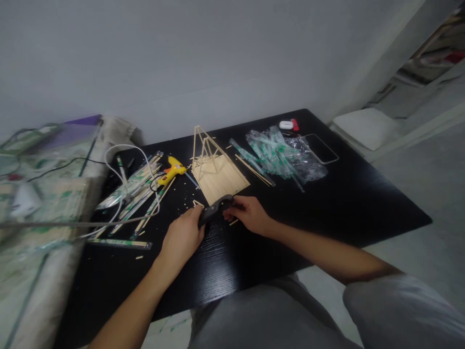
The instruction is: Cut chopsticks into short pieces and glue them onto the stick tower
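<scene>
Head cam: left hand wrapped around the cutter, right hand pinching its front end, both just in front of the stick base. I'd say brace wrists on the table and cut slowly.

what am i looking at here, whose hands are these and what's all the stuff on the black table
This is one picture from a camera worn on a person's head, looking forward and down, so the two bare arms reaching in are the wearer's own. There is no machine.

The left hand and the right hand together hold a dark hand tool, perhaps cutters; the blur hides the details.

On the black table stands a model made of thin wooden sticks: a flat base with a pointed frame rising from it. Left of it lie a yellow glue gun, a white cable and wrapped chopsticks. To the right is a pile of empty wrappers.
</scene>
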Motion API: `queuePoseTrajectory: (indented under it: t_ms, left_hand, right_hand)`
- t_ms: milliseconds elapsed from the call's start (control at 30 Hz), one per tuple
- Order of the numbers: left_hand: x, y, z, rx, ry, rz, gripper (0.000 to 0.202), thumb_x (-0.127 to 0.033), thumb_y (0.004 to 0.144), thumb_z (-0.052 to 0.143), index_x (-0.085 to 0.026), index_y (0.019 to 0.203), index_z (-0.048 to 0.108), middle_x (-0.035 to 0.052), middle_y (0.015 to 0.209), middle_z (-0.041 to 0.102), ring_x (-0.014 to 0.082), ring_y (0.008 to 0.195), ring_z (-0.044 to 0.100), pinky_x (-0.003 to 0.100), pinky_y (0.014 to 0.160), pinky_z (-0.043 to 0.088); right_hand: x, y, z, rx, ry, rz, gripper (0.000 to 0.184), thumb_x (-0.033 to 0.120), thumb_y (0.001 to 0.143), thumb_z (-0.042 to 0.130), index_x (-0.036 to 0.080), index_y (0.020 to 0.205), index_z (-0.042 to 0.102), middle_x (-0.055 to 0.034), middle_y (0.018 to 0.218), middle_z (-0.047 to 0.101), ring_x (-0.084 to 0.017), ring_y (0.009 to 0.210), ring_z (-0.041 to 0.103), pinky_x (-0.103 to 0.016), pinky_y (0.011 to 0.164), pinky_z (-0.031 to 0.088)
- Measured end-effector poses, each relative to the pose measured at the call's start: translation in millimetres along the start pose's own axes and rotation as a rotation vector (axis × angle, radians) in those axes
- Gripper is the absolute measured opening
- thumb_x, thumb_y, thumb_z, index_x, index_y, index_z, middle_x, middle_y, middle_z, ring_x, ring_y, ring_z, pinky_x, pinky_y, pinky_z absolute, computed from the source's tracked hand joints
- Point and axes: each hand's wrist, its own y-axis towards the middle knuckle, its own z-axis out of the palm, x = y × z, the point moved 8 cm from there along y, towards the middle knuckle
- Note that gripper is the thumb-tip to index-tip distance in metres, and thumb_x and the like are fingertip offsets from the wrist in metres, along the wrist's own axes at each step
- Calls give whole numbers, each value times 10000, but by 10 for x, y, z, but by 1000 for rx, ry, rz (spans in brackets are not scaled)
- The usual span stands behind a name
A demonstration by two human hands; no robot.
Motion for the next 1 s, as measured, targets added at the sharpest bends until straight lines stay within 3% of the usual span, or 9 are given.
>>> queuePoseTrajectory:
  t_ms: [333,433,533,633,733,867,1000]
  left_hand:
    - [59,27,32,-3,-5,-33,127,-217,939,510,-196,1027,599,87,946,730,253,823,712,308,679,466]
    - [168,67,20,-46,-175,-64,129,-266,937,519,-190,970,618,64,828,704,230,736,678,304,671,451]
    - [300,99,13,-88,-506,-118,261,-426,939,544,-193,847,616,12,714,635,175,654,606,276,638,437]
    - [333,94,144,27,-938,-226,402,-552,873,619,-187,721,551,-35,590,502,116,515,473,238,501,360]
    - [164,41,295,239,-1315,-290,428,-559,818,697,-170,716,552,-60,555,442,79,435,398,220,423,300]
    - [11,-1,318,330,-1482,-298,392,-510,812,733,-139,767,616,-50,560,468,79,437,443,213,417,343]
    - [-18,-12,315,367,-1545,-272,372,-500,857,691,-133,813,647,-24,583,519,99,463,502,230,451,406]
  right_hand:
    - [11,20,-9,8,7,-5,303,459,844,726,156,833,724,-26,726,716,-156,668,681,-291,683,587]
    - [-10,23,3,22,39,1,346,488,847,730,146,892,746,-42,756,730,-157,679,694,-299,686,594]
    - [-10,20,9,28,56,-1,356,487,848,737,142,931,764,-45,768,735,-153,681,695,-301,693,599]
    - [-9,22,6,23,74,-1,350,469,834,755,138,945,775,-43,766,737,-148,678,692,-296,691,600]
    - [-20,29,-7,9,87,11,332,439,812,781,136,947,777,-36,757,735,-144,673,689,-294,695,599]
    - [-27,36,-20,-3,109,11,309,400,809,787,145,984,766,-22,755,723,-142,682,687,-295,705,597]
    - [-17,38,-17,8,129,-22,383,367,830,770,179,1160,725,-5,780,712,-131,683,678,-291,701,592]
